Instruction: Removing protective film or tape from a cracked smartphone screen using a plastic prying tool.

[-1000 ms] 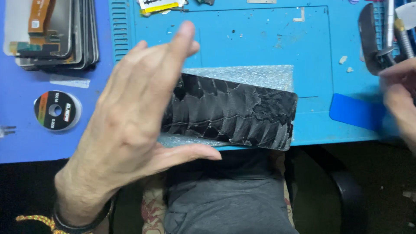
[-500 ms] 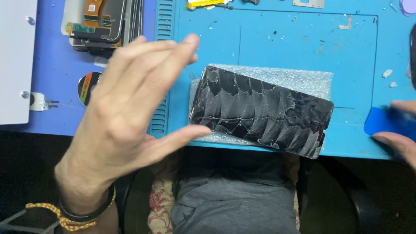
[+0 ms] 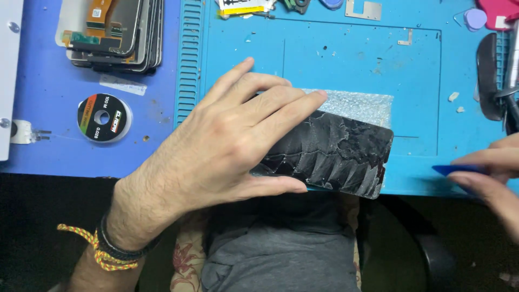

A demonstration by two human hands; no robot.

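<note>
Left grip: my left hand [image 3: 216,146] lies flat and unclenched over the left end of the shattered black phone panel [image 3: 335,154], fingers stretched out on top and the thumb along its near edge. It presses down on the panel and does not close around it.
Right grip: my right hand [image 3: 489,178] comes in from the right edge, thumb and fingers pinched on a thin blue pry card [image 3: 451,170].
Head view, panel: I see it lying slightly tilted near the front edge of the blue work mat [image 3: 346,54], its near right corner reaching the mat's edge. The surface is cracked all over.
Head view, under the panel: a sheet of pale bubble wrap [image 3: 357,103] shows beyond its far side.
Head view, card and panel: the card's tip points toward the panel's right end but stays apart from it.
Head view, left of mat: a stack of phone screens [image 3: 111,35] rests on the table [image 3: 43,108], with a small spool of cutting wire [image 3: 102,118] nearer me.
Head view, right edge: dark tools [image 3: 489,75] lie on the mat; I cannot tell what kind.
Head view, wrist: braided bands [image 3: 102,246] sit on my left wrist.
Head view, below the table: grey cloth [image 3: 281,254] over my lap.
</note>
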